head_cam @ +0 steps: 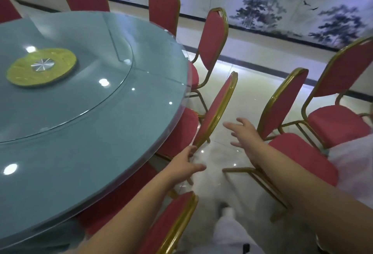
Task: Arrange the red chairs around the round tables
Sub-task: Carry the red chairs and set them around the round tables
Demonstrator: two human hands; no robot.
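A round table (101, 152) with a blue cloth under glass fills the left half. Several red chairs with gold frames stand around its right edge. The closest pushed-in chair (218, 110) has its back facing me, seat tucked under the rim. My left hand (187, 163) reaches to the lower part of that chair's gold frame, fingertips touching it, fingers fairly straight. To the right of the chair back hovers my right hand (245, 134), fingers spread and holding nothing. Another red chair (286, 104) stands apart from the table on the right, just beyond my right hand.
A further loose chair (341, 90) stands at the far right. One chair back (171, 227) is near my legs at the bottom. A glass turntable (66, 76) with a yellow disc tops the table. Shiny tiled floor (222, 173) lies between the chairs; a painted wall runs behind.
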